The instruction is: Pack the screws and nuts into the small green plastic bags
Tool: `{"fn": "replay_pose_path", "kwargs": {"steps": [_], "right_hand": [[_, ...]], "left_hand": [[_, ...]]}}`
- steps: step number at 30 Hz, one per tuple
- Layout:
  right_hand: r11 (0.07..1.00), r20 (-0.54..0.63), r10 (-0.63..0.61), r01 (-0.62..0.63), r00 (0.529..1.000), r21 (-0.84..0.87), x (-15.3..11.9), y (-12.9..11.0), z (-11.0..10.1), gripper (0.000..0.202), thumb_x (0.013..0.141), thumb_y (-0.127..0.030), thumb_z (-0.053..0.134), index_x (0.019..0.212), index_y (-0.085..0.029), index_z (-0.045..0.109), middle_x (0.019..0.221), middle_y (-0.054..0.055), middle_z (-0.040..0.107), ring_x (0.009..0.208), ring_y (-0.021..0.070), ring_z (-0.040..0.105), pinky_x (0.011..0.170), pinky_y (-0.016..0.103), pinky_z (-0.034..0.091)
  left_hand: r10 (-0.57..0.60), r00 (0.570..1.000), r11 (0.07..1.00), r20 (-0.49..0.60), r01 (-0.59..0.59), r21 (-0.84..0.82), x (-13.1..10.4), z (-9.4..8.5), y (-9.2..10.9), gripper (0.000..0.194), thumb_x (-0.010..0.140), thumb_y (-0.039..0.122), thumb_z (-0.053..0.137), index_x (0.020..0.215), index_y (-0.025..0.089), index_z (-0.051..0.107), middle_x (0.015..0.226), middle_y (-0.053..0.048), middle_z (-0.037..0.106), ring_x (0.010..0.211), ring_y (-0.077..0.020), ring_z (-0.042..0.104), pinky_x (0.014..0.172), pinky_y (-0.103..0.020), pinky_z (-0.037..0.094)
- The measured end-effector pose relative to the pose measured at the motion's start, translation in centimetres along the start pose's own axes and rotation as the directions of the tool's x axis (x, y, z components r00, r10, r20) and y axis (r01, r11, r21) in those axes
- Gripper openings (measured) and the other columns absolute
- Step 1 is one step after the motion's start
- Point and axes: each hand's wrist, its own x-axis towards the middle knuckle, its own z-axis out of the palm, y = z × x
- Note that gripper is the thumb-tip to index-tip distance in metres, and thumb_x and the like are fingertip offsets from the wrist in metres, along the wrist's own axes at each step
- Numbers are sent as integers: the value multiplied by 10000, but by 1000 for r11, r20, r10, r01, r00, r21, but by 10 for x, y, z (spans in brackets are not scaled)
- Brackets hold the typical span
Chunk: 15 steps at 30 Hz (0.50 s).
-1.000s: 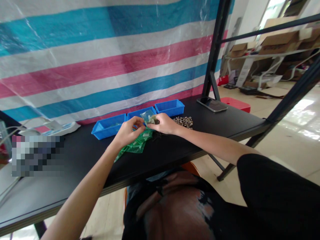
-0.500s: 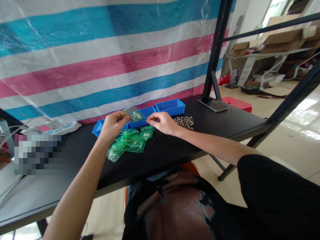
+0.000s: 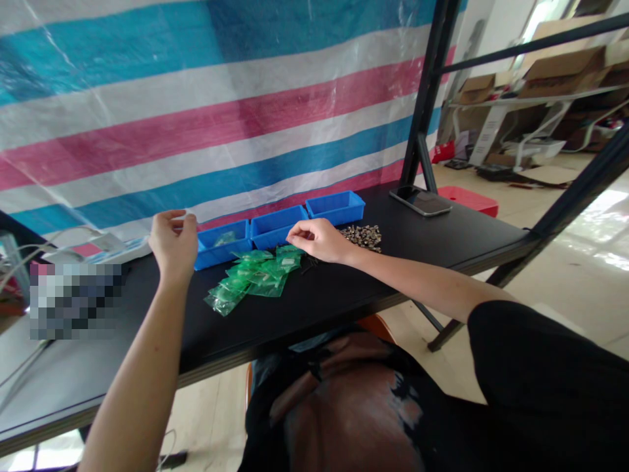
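My left hand (image 3: pixel 173 244) is raised at the left end of the blue bins, fingers curled toward the thumb. A whitish speck shows at its fingertips, too unclear to name. Beside it, the left blue bin (image 3: pixel 206 257) has a small clear bag (image 3: pixel 226 238) inside. My right hand (image 3: pixel 317 240) hovers in front of the middle blue bin (image 3: pixel 275 226), thumb and fingers pinched; whatever they hold is hidden. Below and between both hands lies a pile of green-tinted plastic bags (image 3: pixel 258 275). Small metal parts (image 3: pixel 363 237) are heaped just past my right wrist, with dark screw-like pieces (image 3: pixel 309 263) nearby.
A third blue bin (image 3: pixel 337 207) stands at the back right of the black table (image 3: pixel 304 314). Farther right lies a phone (image 3: pixel 421 200) by the black frame post (image 3: pixel 417 124). A power strip (image 3: pixel 122 252) with cables is at the left. Striped sheeting (image 3: pixel 221 118) hangs behind.
My left hand has moved left, away from my right hand, and the clear bag it held no longer shows in it. A clear bag is visible in the left bin. My right hand has barely moved.
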Motion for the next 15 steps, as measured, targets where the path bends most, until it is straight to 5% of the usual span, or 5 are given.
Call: {"fn": "replay_pose_path", "kwargs": {"steps": [4,8,10,15], "right_hand": [[933,146,-217,249,965,-258,-7,-9,7,177,836,-216,517,805,-99,647,698,39,610,641,109,507,636,234,368],[696,448,-431,604,783,-387,-15,-33,39,272,887,-315,455,860,-120,643,806,81,622,779,173,528,702,294,384],[622,541,-439,677,717,-393,-15,-45,60,292,888,-346,449,874,-120,632,862,93,625,812,195,536,688,309,398],[607,587,-346,651,732,-455,-11,-58,88,280,894,-326,440,945,-132,635,967,103,623,900,234,548,681,333,437]], "left_hand": [[-38,999,997,20,39,-59,-11,-1,20,223,776,308,507,912,153,593,727,13,575,672,-127,546,672,-251,439],[20,999,999,28,-19,-25,-15,5,26,213,759,311,506,867,161,613,694,-12,604,660,-163,570,666,-276,438],[36,998,999,41,-36,-5,-15,9,23,213,755,314,497,854,169,617,686,-27,621,658,-183,583,656,-289,438],[79,992,996,99,-83,38,-16,14,19,228,766,339,469,853,188,615,705,-32,650,670,-187,604,667,-285,437]]}}
